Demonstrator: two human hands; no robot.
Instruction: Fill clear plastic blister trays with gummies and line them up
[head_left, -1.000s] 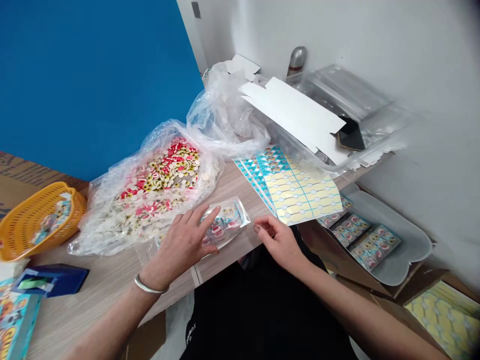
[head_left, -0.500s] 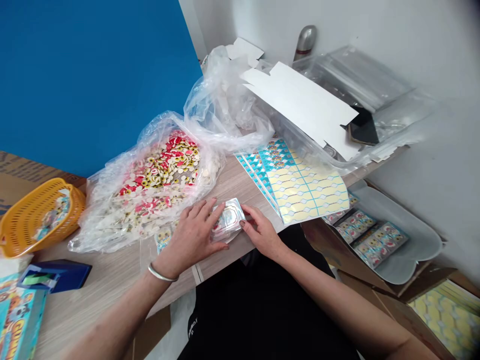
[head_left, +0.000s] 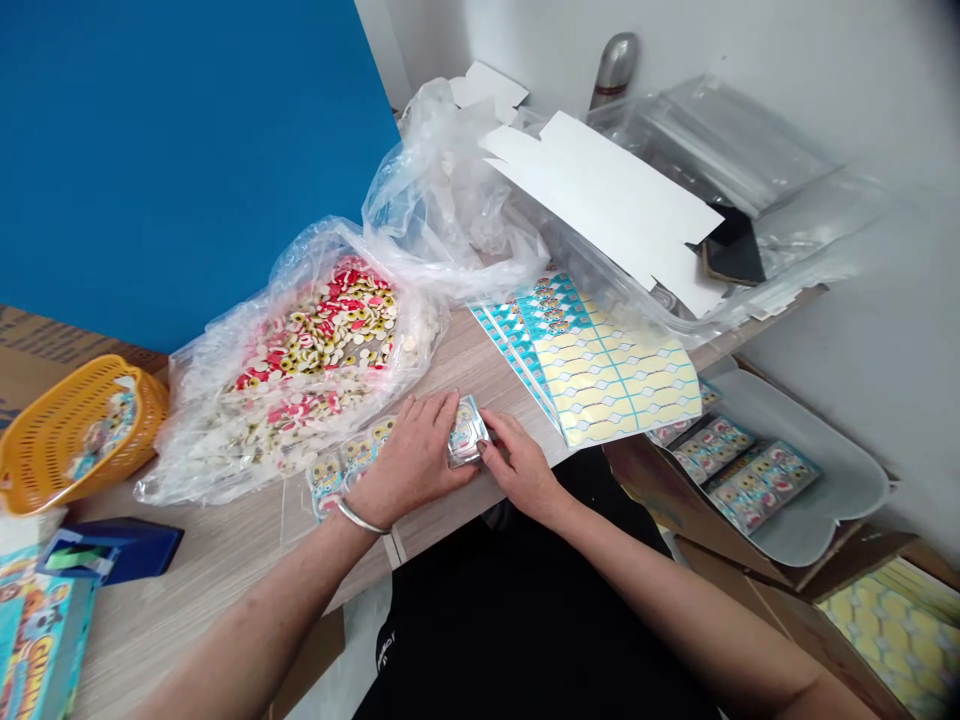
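A clear plastic blister pack (head_left: 466, 432) with printed card and candy-like pieces lies along the table edge in front of me. My left hand (head_left: 418, 448) is closed across its middle, fingers together over the far side and thumb on the near side, hiding part of it. With thumb and fingers, my right hand (head_left: 519, 465) pinches the pack's right end. Left of my left hand, more cells with eye-shaped pieces (head_left: 330, 475) show beside the wrist; whether they belong to the same strip is hidden.
An open plastic bag (head_left: 225, 350) spills red, white and yellow-green pieces. Patterned sticker sheets (head_left: 622, 380) lie to the right. There are also an orange basket (head_left: 154, 400), a blue tape dispenser (head_left: 146, 550), a white cardboard piece (head_left: 600, 200), and a lower bin (head_left: 847, 480) with filled packs.
My left hand has slid right along the pack, its fingers drawing together and uncovering more cells on the left. My right hand stays at the right end.
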